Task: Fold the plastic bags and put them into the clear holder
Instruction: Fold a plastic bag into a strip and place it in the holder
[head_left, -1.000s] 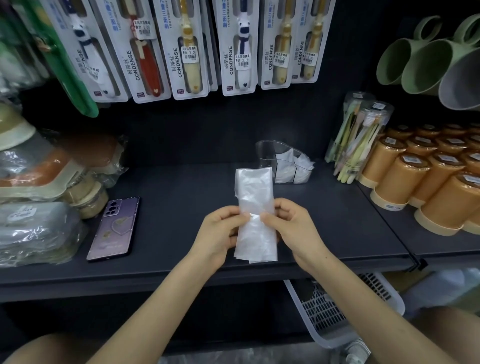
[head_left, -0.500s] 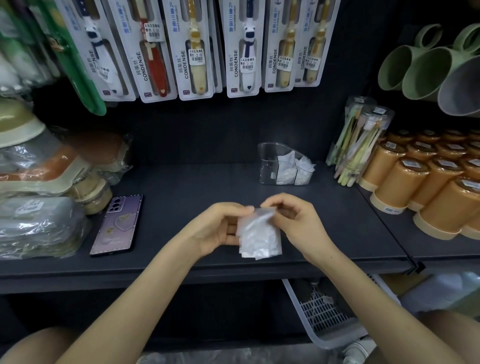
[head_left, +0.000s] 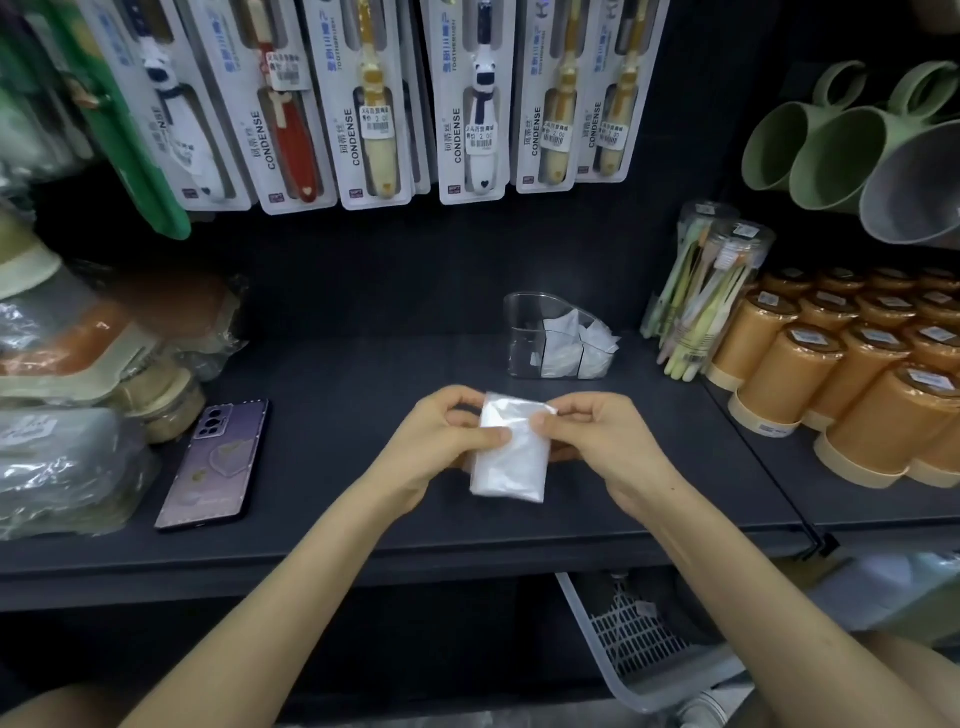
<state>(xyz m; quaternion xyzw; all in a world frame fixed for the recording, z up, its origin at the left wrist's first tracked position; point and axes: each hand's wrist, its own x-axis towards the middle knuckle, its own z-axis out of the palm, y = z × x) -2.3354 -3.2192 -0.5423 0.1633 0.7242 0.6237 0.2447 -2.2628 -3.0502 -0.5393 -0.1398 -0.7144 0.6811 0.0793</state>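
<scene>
Over the dark shelf (head_left: 337, 415), the left hand (head_left: 441, 441) and right hand (head_left: 597, 441) pinch a folded plastic bag (head_left: 511, 462), the clear holder (head_left: 524, 338) behind it already holding folded bags (head_left: 576, 345).

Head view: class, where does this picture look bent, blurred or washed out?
Head view: wide-angle bending fans the toothbrush packs outward; head view: the wrapped goods at far left look soft and smeared; head view: the plastic bag is washed out white against the dark shelf.
</scene>
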